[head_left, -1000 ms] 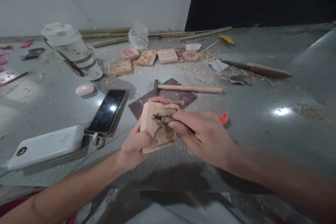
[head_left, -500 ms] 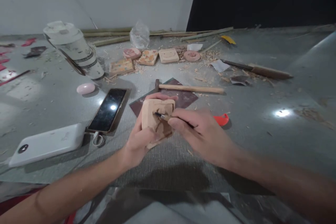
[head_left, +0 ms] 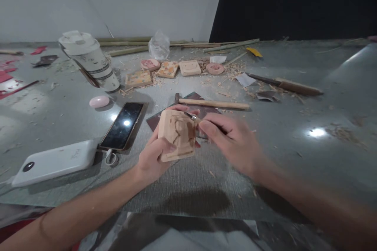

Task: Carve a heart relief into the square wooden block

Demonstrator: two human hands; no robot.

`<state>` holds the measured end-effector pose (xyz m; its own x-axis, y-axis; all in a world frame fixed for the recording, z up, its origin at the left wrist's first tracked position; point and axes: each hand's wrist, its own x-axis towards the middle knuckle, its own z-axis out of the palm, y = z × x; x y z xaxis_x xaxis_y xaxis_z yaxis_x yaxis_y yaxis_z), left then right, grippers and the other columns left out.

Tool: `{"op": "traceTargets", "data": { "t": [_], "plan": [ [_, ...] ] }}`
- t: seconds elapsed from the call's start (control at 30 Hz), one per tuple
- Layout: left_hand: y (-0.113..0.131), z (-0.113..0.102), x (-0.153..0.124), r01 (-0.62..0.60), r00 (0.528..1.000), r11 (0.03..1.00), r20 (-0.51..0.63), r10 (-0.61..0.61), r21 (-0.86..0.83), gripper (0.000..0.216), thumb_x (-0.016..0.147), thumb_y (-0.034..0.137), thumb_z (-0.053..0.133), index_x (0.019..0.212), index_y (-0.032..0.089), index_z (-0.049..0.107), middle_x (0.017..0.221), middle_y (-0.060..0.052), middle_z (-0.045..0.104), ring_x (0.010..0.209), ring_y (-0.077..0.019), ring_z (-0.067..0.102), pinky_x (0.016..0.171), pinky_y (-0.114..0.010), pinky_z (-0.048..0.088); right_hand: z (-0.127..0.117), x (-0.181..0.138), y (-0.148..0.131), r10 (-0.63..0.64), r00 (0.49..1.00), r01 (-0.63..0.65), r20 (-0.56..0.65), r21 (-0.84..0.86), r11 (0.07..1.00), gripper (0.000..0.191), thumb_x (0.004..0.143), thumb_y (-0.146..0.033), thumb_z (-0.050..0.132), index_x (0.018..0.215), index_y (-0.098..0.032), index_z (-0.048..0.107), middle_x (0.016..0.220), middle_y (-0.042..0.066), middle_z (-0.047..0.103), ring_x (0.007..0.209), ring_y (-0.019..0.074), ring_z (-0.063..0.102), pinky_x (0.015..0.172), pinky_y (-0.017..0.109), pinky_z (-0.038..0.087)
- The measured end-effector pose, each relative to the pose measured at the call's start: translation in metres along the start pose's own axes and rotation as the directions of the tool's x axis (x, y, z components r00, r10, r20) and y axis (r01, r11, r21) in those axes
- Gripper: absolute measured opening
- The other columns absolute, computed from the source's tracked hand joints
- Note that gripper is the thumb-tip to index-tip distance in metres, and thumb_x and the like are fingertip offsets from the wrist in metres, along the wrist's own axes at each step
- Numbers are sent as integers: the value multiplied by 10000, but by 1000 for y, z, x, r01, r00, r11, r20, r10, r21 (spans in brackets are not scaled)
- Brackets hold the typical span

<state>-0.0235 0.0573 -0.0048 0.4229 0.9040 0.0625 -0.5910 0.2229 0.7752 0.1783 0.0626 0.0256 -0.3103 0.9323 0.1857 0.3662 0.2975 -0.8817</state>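
My left hand (head_left: 153, 159) grips a pale wooden block (head_left: 177, 133) with a carved figure on its face, held upright above the table. My right hand (head_left: 232, 141) is closed round a small carving tool (head_left: 193, 117), whose metal tip touches the block's upper right corner. Both hands hover over a grey mat (head_left: 188, 180) at the table's front.
A hammer (head_left: 212, 104) lies on dark sandpaper (head_left: 153, 119) just behind the block. A phone (head_left: 122, 125) is cabled to a white power bank (head_left: 54, 162) on the left. A paper cup (head_left: 91, 60), a pink oval (head_left: 99, 101), carved tiles (head_left: 190, 67), shavings and a knife (head_left: 284, 83) lie beyond.
The tool's tip has moved from the middle of the block's face up to its top right corner. The block has tilted and risen slightly. The red object by my right hand is now hidden.
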Motion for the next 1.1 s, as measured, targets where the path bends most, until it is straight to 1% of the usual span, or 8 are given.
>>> {"op": "traceTargets", "data": {
  "t": [0.07, 0.17, 0.27, 0.4, 0.6, 0.73, 0.93, 1.1],
  "plan": [
    [0, 1, 0, 8, 1000, 1000, 3, -8, -8, 671, 719, 238, 691, 1378, 252, 563, 1556, -110, 616, 1146, -318, 695, 882, -463, 639, -5, -2, -1, -155, 987, 139, -50, -234, 962, 320, 1109, -307, 597, 801, -225, 632, 671, -46, 563, 613, 112, 472, 603, 284, 346],
    [0, 1, 0, 16, 1000, 1000, 14, -16, -18, 712, 726, 248, 662, 1426, 230, 534, 1567, -139, 620, 1128, -323, 702, 889, -479, 635, -5, -5, -1, -307, 951, 262, -44, -418, 870, 268, 1074, -256, 658, 809, -221, 668, 667, -44, 614, 591, 110, 506, 607, 285, 365],
    [0, 1, -2, 36, 999, 999, 17, -36, -32, 758, 698, 224, 657, 1445, 227, 528, 1544, -138, 644, 1129, -319, 709, 906, -469, 630, -2, -7, 0, -373, 928, 314, -27, -484, 816, 276, 1067, -248, 675, 793, -215, 674, 663, -33, 649, 574, 113, 526, 587, 287, 362],
    [1, 0, -5, 76, 996, 997, 55, -74, -28, 798, 720, 218, 655, 1504, 273, 515, 1540, -112, 659, 1193, -349, 725, 948, -479, 634, 0, -8, 1, -436, 899, 363, -33, -498, 787, 250, 1085, -259, 673, 841, -207, 699, 638, -34, 660, 532, 108, 519, 553, 286, 356],
    [2, 2, -5, 116, 991, 993, 67, -113, -33, 860, 703, 219, 654, 1544, 315, 502, 1522, -85, 670, 1147, -326, 740, 959, -474, 629, 0, -7, 1, -476, 879, 400, -25, -507, 764, 284, 1103, -250, 645, 828, -189, 684, 629, -38, 631, 528, 98, 495, 543, 282, 336],
    [2, 3, -5, 140, 989, 990, 57, -139, -26, 838, 694, 245, 656, 1516, 330, 518, 1482, -68, 680, 1049, -292, 722, 931, -456, 607, 0, -7, 2, -477, 879, 407, -16, -497, 766, 280, 1106, -242, 638, 834, -189, 682, 642, -41, 625, 540, 95, 489, 551, 274, 336],
    [3, 3, -6, 150, 988, 988, 46, -149, -17, 787, 707, 266, 655, 1485, 305, 541, 1411, -86, 694, 1046, -295, 691, 931, -469, 616, -1, -8, 1, -439, 898, 370, -17, -509, 777, 293, 1095, -250, 633, 807, -202, 668, 626, -44, 603, 543, 101, 454, 555, 280, 325],
    [0, -2, -6, 141, 988, 990, 73, -139, -26, 794, 686, 276, 675, 1470, 328, 567, 1338, -63, 712, 1019, -297, 715, 901, -460, 629, -1, -7, 0, -402, 916, 349, -1, -497, 795, 293, 1097, -260, 627, 810, -217, 666, 636, -39, 621, 547, 108, 461, 566, 283, 331]
  ]
}}
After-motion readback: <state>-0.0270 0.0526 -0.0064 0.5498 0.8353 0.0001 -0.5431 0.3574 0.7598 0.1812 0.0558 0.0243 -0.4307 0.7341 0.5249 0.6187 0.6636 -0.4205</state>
